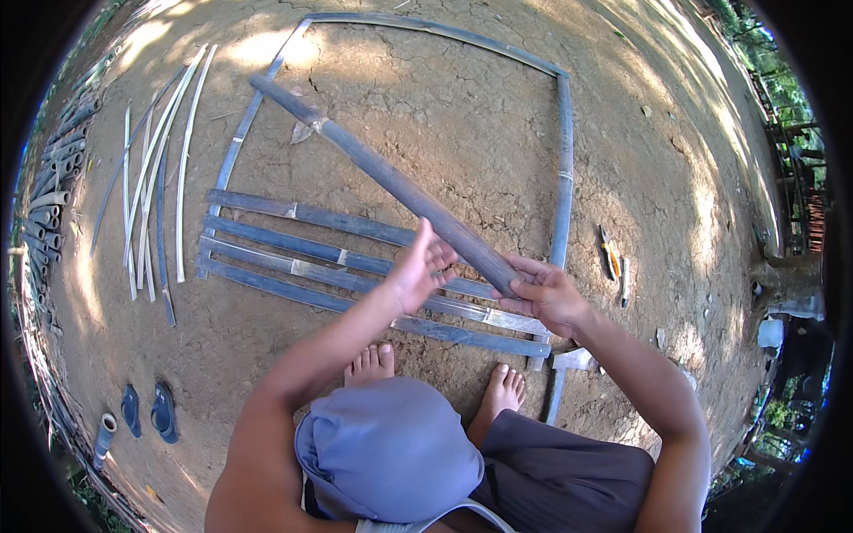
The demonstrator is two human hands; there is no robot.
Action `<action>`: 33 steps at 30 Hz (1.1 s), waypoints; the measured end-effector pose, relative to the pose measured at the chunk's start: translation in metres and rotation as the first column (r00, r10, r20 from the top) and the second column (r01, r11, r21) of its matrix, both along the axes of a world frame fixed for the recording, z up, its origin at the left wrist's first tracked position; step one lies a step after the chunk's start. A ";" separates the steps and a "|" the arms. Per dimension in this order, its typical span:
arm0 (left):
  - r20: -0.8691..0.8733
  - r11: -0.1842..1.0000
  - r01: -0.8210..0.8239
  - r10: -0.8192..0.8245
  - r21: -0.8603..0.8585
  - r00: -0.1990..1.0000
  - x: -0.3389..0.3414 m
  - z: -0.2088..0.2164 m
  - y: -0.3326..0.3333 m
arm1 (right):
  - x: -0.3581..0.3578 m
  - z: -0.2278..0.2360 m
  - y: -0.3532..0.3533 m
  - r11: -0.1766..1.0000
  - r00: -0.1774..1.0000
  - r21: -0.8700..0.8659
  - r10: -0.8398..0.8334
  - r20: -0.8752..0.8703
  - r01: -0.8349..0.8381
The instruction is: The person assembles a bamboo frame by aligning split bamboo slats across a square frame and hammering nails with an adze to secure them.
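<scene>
A long dark bamboo slat slants above the ground from the far left down to my right hand. That hand is closed around its near end, thumb on top. My left hand is next to the slat's near half, palm turned toward it, fingers apart and not wrapped round it; whether it touches the slat I cannot tell. Beneath both hands, several split bamboo slats lie side by side across a bamboo frame. The frame's far bar rests on the ground farther off.
Thin pale strips lie at the left. Pliers with orange handles and a small slim tool lie at the right. A hatchet is near my right foot. Sandals and bamboo poles are far left.
</scene>
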State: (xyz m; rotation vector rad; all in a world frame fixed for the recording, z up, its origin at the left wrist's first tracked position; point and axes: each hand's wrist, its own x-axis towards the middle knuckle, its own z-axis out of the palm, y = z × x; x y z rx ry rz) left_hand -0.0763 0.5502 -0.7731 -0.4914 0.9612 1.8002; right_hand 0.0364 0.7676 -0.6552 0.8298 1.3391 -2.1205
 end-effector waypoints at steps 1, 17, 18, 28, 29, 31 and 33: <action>-0.046 0.996 -0.092 0.093 0.021 0.995 -0.025 -0.006 -0.016 | 0.001 0.001 0.002 1.000 1.000 0.017 -0.016 0.012 0.016; -0.031 0.880 -0.442 0.444 -0.171 0.896 -0.077 -0.054 -0.035 | 0.043 -0.107 0.186 0.903 0.986 0.403 -0.168 0.014 0.148; -0.042 0.881 -0.442 0.442 -0.166 0.896 -0.079 -0.055 -0.034 | 0.042 -0.114 0.189 0.898 0.985 0.413 -0.172 0.012 0.151; -0.070 0.916 -0.287 0.279 -0.281 0.958 -0.092 -0.063 -0.007 | 0.073 -0.156 0.215 0.849 0.962 0.496 -0.257 0.089 0.180; -0.014 0.930 -0.273 0.279 -0.247 0.960 -0.086 -0.059 -0.006 | 0.085 -0.155 0.228 0.826 0.953 0.530 -0.285 0.100 0.191; 0.049 0.964 -0.027 0.041 -0.263 0.998 -0.095 -0.046 -0.045 | 0.067 -0.171 0.212 0.834 0.957 0.528 -0.262 0.124 0.160; 0.036 0.892 0.318 -0.324 -0.321 0.945 -0.112 -0.007 -0.061 | 0.045 -0.177 0.205 0.832 0.965 0.536 -0.238 0.111 0.144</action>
